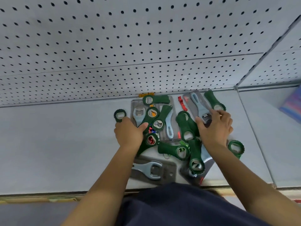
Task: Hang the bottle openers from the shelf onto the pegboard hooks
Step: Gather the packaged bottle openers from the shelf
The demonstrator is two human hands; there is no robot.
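A pile of green bottle openers and clear packs with pale blue openers lies on the white shelf below the pegboard. My left hand is closed around one green bottle opener; its ring head sticks out past my fingers, left of the pile. My right hand lies on the packaged blue opener at the pile's right, thumb on one side and fingers curled over its metal head. Another green opener sits just beyond those fingertips. I see no hooks on the board.
A small red opener lies near the back edge. Another packaged blue opener sits at the shelf's front edge, and a lone green opener lies right of my right wrist. A colourful object is on the adjoining shelf section at right.
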